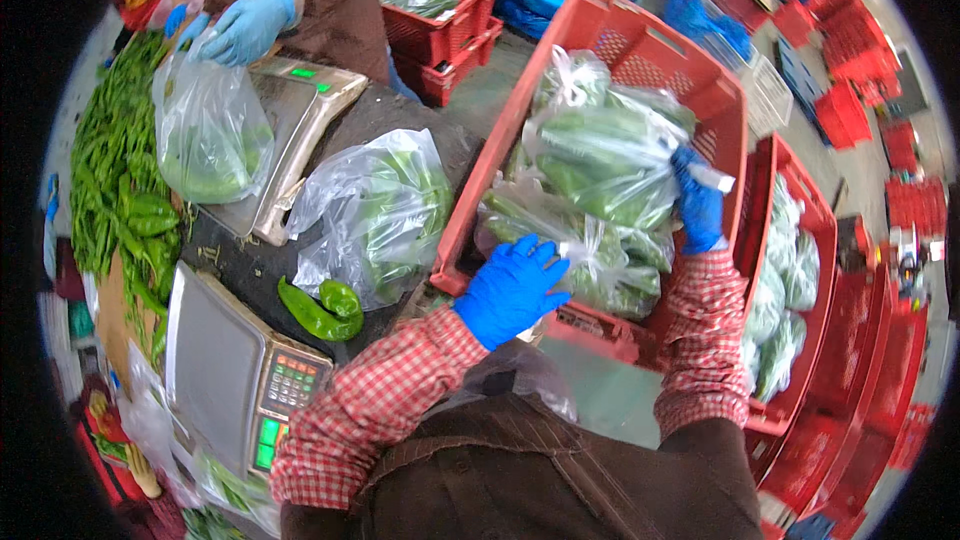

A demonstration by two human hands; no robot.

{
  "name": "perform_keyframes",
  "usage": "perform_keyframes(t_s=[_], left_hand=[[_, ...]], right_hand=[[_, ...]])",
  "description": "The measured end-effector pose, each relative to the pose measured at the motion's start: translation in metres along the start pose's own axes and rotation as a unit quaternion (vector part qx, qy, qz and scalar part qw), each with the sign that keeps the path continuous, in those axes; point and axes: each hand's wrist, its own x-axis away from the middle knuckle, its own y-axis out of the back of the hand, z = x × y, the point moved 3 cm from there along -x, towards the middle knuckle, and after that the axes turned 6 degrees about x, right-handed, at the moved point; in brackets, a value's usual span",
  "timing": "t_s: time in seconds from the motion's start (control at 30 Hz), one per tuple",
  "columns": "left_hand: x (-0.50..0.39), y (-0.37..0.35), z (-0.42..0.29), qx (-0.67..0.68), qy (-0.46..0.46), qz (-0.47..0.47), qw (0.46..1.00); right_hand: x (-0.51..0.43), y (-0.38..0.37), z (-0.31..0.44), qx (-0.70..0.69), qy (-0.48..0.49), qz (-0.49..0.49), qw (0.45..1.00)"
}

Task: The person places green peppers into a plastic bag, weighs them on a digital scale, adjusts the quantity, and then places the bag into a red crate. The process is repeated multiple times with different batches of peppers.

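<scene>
My right hand (699, 199), in a blue glove, grips the gathered neck of a clear plastic bag of green peppers (604, 165) above a red plastic crate (491, 165). A white tag or tape end sticks out by its fingers. My left hand (514, 289), also blue-gloved, has its fingers spread over the near edge of the crate, beside another filled bag (574, 247); whether it touches the bag is unclear. Left of the crate lies an open plastic bag of green peppers (390, 217) on the dark table. Loose green peppers (326, 309) lie just below it.
A digital scale (217, 375) stands at the near left. Across the table a co-worker's gloved hand (251, 24) holds a bag of peppers (214, 142) over another scale (289, 97). Green peppers are heaped (124, 187) at far left. Red crates (799, 345) stand to the right.
</scene>
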Motion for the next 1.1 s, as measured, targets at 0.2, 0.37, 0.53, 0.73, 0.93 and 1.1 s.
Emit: perform_keyframes(t_s=[0.2, 0.37, 0.53, 0.73, 0.93, 1.1], left_hand=[[-0.004, -0.040, 0.016, 0.022, 0.068, 0.080, 0.994], [-0.004, -0.051, 0.021, 0.070, 0.010, 0.037, 0.997], [0.025, -0.021, 0.008, 0.074, 0.018, -0.099, 0.992], [0.177, 0.078, 0.008, -0.054, 0.158, -0.247, 0.955], [0.447, 0.159, -0.045, -0.246, 0.541, -0.459, 0.660], [0.582, 0.121, -0.112, -0.305, 0.721, -0.288, 0.551]], right_hand=[[0.015, -0.067, -0.056, 0.298, 0.049, 0.116, 0.946], [0.007, -0.054, -0.098, 0.120, -0.068, 0.200, 0.970], [-0.015, -0.062, -0.082, 0.257, -0.076, 0.289, 0.919], [-0.057, -0.092, 0.084, 0.487, 0.158, 0.285, 0.810], [0.068, -0.295, 0.245, 0.131, 0.289, 0.488, 0.813], [0.258, -0.460, 0.365, -0.058, 0.498, 0.600, 0.623]])
